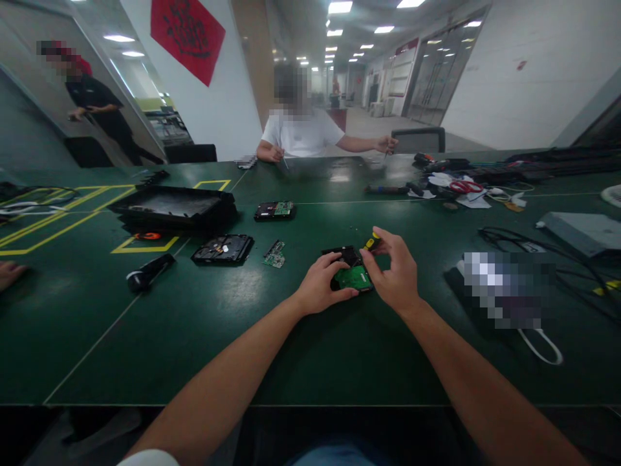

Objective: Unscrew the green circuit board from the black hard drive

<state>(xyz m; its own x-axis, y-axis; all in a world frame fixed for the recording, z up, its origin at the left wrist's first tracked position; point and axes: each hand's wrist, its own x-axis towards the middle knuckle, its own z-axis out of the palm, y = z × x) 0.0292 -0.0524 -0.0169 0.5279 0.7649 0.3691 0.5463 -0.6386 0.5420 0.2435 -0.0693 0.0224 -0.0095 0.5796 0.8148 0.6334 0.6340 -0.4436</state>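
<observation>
The left hand (321, 283) grips a hard drive (355, 278) with a green board, fingers wide apart, on the green surface (291, 369). The right hand (395, 272) pinches a small yellow and black screwdriver (372, 241) just above the drive's right side. To the left lie a loose circuit board (275, 255) and another hard drive (223, 250). Farther back sits a person in a white shirt (303, 134).

The left hand (321, 285) partly hides the green-boarded drive (356, 278); pixelation blurs a strapped object (507, 291); the left edge crops another person's hand (10, 274).
</observation>
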